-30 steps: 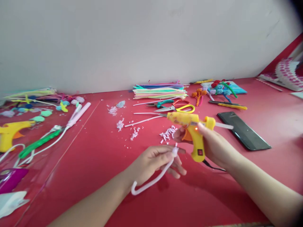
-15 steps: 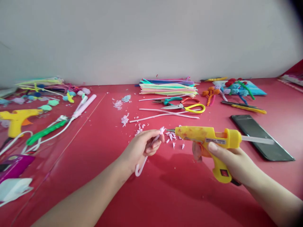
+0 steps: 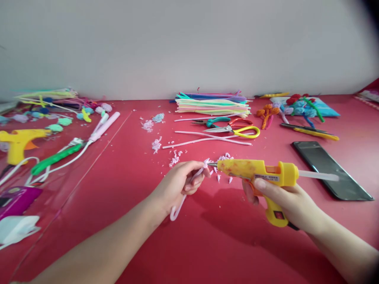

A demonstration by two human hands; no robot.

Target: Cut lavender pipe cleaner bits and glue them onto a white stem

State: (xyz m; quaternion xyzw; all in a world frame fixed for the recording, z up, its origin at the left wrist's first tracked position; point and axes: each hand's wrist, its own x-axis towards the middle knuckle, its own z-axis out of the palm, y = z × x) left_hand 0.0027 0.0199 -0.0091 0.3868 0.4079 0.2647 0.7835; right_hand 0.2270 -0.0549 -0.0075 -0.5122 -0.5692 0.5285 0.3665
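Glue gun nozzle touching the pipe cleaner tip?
Cannot tell. Head view: glue gun nozzle meets the pipe cleaner tip; no gap shows, but contact or mere overlap is unclear.

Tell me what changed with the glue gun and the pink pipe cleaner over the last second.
The left hand moved the pink pipe cleaner forward, so its top end now meets the nozzle of the glue gun. The right hand drew the gun to the right and nearer. Both grips stayed; the scissors and phone did not move.
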